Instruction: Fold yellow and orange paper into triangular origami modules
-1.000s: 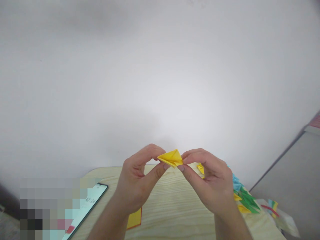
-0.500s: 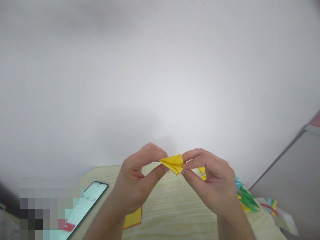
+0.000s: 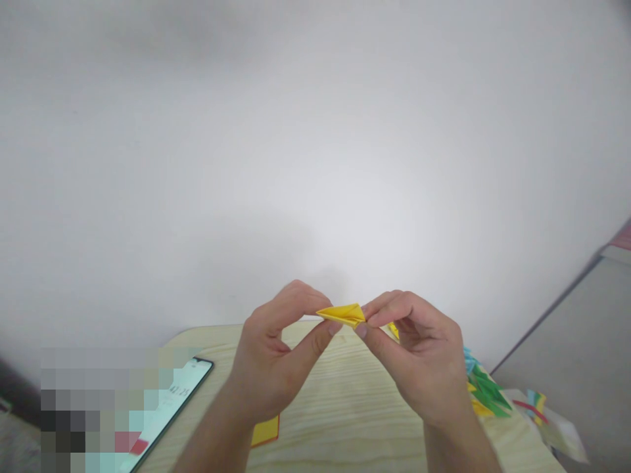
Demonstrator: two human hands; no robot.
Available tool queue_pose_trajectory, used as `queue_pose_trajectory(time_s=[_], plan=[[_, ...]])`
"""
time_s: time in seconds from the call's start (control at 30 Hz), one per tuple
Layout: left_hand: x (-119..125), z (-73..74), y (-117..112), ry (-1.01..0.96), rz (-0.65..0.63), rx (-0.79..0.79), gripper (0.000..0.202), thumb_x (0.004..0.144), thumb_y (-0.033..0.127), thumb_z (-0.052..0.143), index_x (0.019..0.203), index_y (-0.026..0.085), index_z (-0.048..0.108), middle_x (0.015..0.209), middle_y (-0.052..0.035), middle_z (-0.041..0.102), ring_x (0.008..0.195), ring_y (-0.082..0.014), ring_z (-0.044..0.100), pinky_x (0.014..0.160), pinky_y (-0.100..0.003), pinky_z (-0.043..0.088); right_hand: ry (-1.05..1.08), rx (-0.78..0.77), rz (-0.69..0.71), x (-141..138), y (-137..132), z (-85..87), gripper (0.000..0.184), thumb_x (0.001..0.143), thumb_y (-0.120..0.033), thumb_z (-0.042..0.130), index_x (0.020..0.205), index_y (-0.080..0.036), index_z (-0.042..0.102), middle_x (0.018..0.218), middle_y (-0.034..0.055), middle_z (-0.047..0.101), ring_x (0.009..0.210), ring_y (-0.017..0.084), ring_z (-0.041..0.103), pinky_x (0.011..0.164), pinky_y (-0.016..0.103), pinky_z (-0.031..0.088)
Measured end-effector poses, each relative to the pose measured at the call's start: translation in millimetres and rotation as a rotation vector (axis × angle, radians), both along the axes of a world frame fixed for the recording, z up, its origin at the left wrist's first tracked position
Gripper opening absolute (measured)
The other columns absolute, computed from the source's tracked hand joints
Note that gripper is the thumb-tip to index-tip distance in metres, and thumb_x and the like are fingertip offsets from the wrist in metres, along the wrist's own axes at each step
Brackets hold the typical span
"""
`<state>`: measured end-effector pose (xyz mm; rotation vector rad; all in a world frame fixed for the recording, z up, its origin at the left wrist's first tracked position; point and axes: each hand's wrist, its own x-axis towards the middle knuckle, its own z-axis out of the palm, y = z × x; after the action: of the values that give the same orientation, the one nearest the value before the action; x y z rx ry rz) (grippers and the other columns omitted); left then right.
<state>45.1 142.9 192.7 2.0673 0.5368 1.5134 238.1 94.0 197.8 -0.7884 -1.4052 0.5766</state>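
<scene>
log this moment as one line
left grip: pinches folded yellow paper | right grip: pinches its other end | paper: raised off table | phone: on table, left

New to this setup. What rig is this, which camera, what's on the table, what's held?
No machine here: these are a person's bare hands, seen by one camera worn on the head, looking forward and down. The left hand and right hand together pinch a small folded yellow paper above a pale table. On the table, towards the left, lie a phone and a partly hidden yellow sheet with a red edge; at the right lie green pieces, plus some yellow and light blue ones.
</scene>
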Motion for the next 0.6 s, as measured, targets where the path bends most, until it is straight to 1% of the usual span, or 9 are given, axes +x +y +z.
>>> queue_pose_trajectory(time_s=[0.13,0.2,0.27,0.37,0.47,0.53,0.6], plan=[[2.1,-0.7,-2.5,0.019,-0.002,-0.087,0.007,0.095,0.017,0.069,0.099,0.022,0.072,0.094,-0.0045,0.069,0.088,-0.0193,0.064,0.081,-0.035,0.049,0.066,-0.131,0.035,-1.0,-3.4,6.0,0.020,0.084,-0.015,0.083,0.082,-0.024,0.065,0.088,0.0017,0.076,0.084,0.019,0.070,0.081,0.034,0.056],[3.0,-1.5,-3.3,0.024,-0.024,-0.107,0.006,0.097,0.019,0.067,0.099,0.022,0.071,0.093,-0.0035,0.068,0.087,-0.0188,0.063,0.081,-0.034,0.048,0.104,-0.165,0.036,-0.7,-3.4,6.2,0.024,0.082,-0.018,0.085,0.080,-0.024,0.062,0.086,0.0007,0.074,0.082,0.018,0.070,0.079,0.032,0.056],[3.9,-2.4,-3.6,0.028,-0.029,-0.123,0.004,0.099,0.022,0.066,0.097,0.022,0.070,0.091,-0.0031,0.067,0.086,-0.0188,0.060,0.081,-0.035,0.047,0.114,-0.187,0.042,-0.3,-1.8,4.5,0.023,0.082,-0.020,0.085,0.081,-0.023,0.062,0.085,0.0005,0.073,0.081,0.017,0.069,0.078,0.031,0.057],[5.1,-3.5,-3.0,0.036,-0.013,-0.161,0.010,0.100,0.026,0.064,0.091,0.021,0.066,0.089,-0.0033,0.064,0.085,-0.0193,0.056,0.081,-0.035,0.045,0.083,-0.169,0.075,-0.3,2.3,0.7,0.016,0.085,-0.022,0.083,0.094,-0.024,0.070,0.092,0.0021,0.074,0.088,0.018,0.069,0.084,0.032,0.058],[6.0,-3.8,-2.6,0.044,-0.006,-0.185,0.014,0.100,0.028,0.064,0.088,0.021,0.065,0.086,-0.0023,0.061,0.084,-0.0187,0.053,0.081,-0.035,0.043,0.069,-0.148,0.118,-0.9,5.5,-2.0,0.021,0.089,-0.025,0.081,0.108,-0.026,0.074,0.104,0.0042,0.075,0.096,0.020,0.071,0.089,0.034,0.058],[6.0,-3.8,-2.8,0.042,-0.004,-0.193,0.015,0.100,0.029,0.065,0.088,0.022,0.065,0.084,-0.0013,0.059,0.083,-0.0180,0.052,0.080,-0.034,0.042,0.101,-0.137,0.115,-0.9,6.4,-3.1,0.023,0.090,-0.026,0.080,0.111,-0.027,0.073,0.103,0.0037,0.076,0.094,0.019,0.071,0.087,0.033,0.058],[5.6,-4.3,-3.2,0.049,-0.005,-0.208,0.015,0.100,0.029,0.065,0.087,0.022,0.064,0.083,-0.0009,0.058,0.083,-0.0176,0.051,0.080,-0.034,0.042,0.130,-0.118,0.087,-0.3,6.6,-4.0,0.022,0.090,-0.026,0.081,0.110,-0.028,0.073,0.098,0.0026,0.076,0.089,0.018,0.071,0.083,0.031,0.058]])
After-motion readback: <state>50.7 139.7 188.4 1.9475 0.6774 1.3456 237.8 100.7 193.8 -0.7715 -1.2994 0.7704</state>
